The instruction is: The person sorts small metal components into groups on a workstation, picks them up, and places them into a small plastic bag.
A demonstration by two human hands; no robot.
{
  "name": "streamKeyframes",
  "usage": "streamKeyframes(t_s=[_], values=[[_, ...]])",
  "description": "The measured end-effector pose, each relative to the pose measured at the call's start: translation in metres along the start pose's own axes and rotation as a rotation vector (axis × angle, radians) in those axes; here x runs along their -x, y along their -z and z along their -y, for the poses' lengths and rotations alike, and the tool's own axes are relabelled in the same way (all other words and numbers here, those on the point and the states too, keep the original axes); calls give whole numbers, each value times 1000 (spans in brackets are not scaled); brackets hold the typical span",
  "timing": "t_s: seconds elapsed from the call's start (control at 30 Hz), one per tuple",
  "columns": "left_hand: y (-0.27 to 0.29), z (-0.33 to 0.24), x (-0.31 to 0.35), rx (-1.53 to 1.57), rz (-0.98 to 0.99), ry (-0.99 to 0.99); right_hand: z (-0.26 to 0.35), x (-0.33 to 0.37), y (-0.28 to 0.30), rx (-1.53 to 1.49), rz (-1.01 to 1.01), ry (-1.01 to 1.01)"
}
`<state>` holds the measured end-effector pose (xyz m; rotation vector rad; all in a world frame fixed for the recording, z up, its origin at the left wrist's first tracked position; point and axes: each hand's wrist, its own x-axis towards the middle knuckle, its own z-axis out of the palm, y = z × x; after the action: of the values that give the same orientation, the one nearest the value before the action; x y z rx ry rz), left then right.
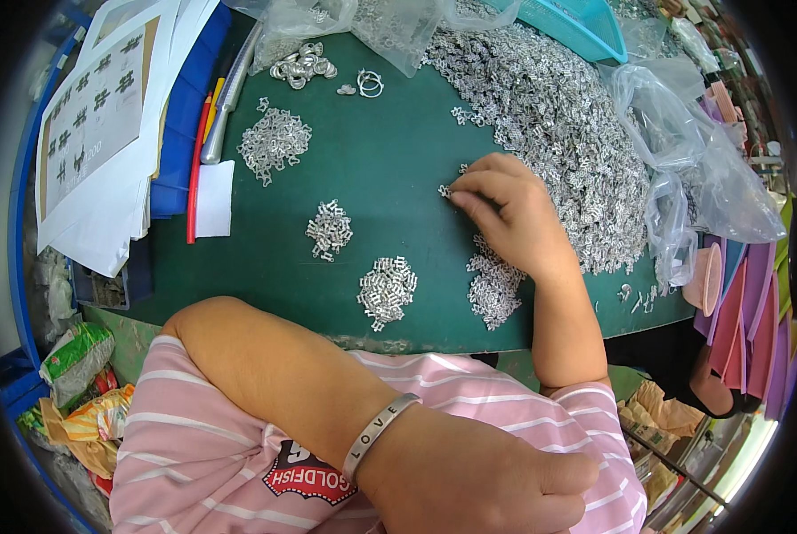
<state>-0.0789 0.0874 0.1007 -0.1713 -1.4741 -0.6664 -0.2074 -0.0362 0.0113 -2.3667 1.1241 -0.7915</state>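
Observation:
My right hand [505, 209] is at the left edge of a big heap of small silver metal pieces [558, 125]. Its thumb and forefinger pinch one small metal piece [445, 190] just above the green tabletop. Below that wrist lies a smaller pile of metal pieces [494, 294]. My left hand [483, 472], with a silver band [379, 436] round its wrist, is raised close to the camera in front of my striped shirt. Its fingers are curled, and whatever they may hold is hidden. Two more little piles, a middle one [387, 292] and a left one [330, 230], sit on the table.
Farther left are a loose pile of pieces [275, 142], silver rings [302, 66], a knife [231, 93], a red pencil [199, 169] and printed sheets [100, 116]. A turquoise basket [585, 27] stands at the back. Clear plastic bags [683, 151] lie right of the heap.

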Motion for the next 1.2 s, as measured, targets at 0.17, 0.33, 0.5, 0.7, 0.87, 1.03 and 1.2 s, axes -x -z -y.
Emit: streamKeyframes(t_s=[0.17,0.33,0.5,0.7,0.87,1.03,1.2], values=[[0,0,3,100,3,-7,-2,-3,9,30,-81,-113],[2,0,3,111,36,-24,1,-1,-10,39,20,4],[-2,1,4,118,7,-26,1,1,-6,-25,81,-2],[-7,-1,8,111,-28,5,-9,9,44,-328,246,-299],[-3,-2,10,141,27,56,-15,13,66,-385,621,-139],[-2,0,7,160,34,58,-14,9,40,-70,176,-81],[-6,3,9,146,-5,42,-10,-1,-3,146,-78,-45]])
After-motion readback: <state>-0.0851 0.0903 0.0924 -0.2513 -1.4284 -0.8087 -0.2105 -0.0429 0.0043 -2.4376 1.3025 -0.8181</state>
